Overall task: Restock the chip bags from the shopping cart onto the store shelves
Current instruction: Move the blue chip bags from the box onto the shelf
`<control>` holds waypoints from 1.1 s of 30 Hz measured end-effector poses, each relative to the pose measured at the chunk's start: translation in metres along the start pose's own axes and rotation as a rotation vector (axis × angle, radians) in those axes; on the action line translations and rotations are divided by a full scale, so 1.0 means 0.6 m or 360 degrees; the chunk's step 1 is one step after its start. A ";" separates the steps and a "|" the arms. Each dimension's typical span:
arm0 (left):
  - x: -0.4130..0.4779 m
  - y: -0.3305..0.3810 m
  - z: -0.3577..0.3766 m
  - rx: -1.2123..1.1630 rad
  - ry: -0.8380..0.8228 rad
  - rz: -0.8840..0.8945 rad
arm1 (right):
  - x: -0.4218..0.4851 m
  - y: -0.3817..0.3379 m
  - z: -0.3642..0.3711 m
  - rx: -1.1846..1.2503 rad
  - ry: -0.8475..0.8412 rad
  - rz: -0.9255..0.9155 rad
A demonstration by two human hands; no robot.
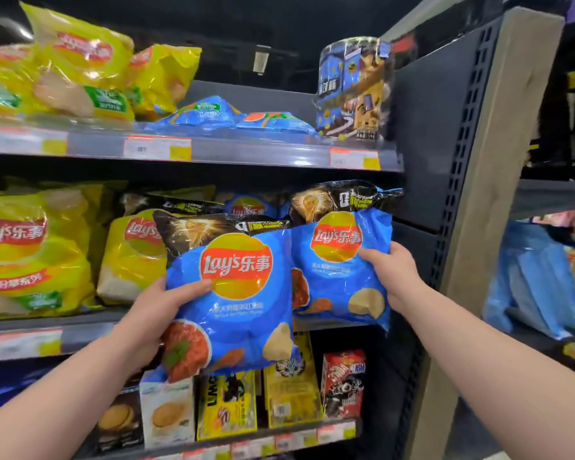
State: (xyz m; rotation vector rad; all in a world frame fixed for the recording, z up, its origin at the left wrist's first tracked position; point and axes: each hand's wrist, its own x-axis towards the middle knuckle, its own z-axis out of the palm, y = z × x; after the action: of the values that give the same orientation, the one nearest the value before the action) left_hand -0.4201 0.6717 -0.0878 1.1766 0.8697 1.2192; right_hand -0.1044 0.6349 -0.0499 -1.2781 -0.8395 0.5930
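Two blue Lay's chip bags with black tops are held upright in front of the middle shelf (90, 330). My left hand (153, 308) grips the left edge of the nearer blue bag (236, 313), which hangs in front of the shelf's edge. My right hand (394, 270) grips the right side of the second blue bag (339, 270), whose bottom is at the shelf's right end. Behind them another blue bag (246, 204) stands on the shelf. The shopping cart is out of sight.
Yellow Lay's bags (30, 250) fill the middle shelf's left part and the top shelf's left (80, 68). Flat blue bags (206, 114) and a wrapped cup pack (352, 91) lie on the top shelf. Boxed snacks (292, 386) stand below. A dark end panel (445, 127) bounds the right.
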 end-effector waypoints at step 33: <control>0.184 0.023 0.060 0.0046 0.0178 0.0077 | 0.359 0.086 0.103 0.0035 -0.0139 -0.0001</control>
State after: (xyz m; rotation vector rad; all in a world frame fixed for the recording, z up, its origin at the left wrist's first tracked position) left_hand -0.3689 0.7723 -0.0562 1.1670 0.9495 1.3261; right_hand -0.0263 0.8513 -0.0510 -1.2391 -0.9028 0.6599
